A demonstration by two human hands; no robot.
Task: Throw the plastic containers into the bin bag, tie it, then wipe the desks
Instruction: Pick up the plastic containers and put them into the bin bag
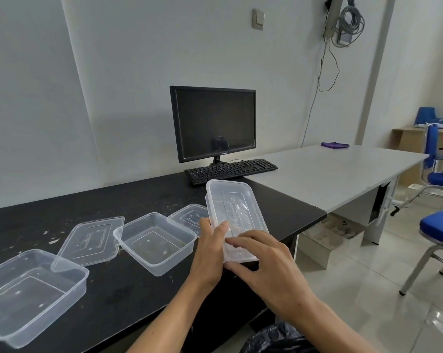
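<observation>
**Clearing containers: barely begun**

Both hands, left hand (210, 250) and right hand (268, 266), grip a lidded container (234, 217) above the black desk (139, 301). Two open tubs (155, 242) and loose lids (90, 240) remain. The bin bag (276, 338) lies untied below; wiping seems untouched.

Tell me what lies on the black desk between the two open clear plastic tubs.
Head view: one clear flat lid, its near corner overlapping the left tub; right tub.

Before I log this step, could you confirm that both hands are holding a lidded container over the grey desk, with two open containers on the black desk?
Not quite: the head view shows both hands holding the lidded container over the black desk, not the grey desk. Two open containers do sit on the black desk.
</observation>
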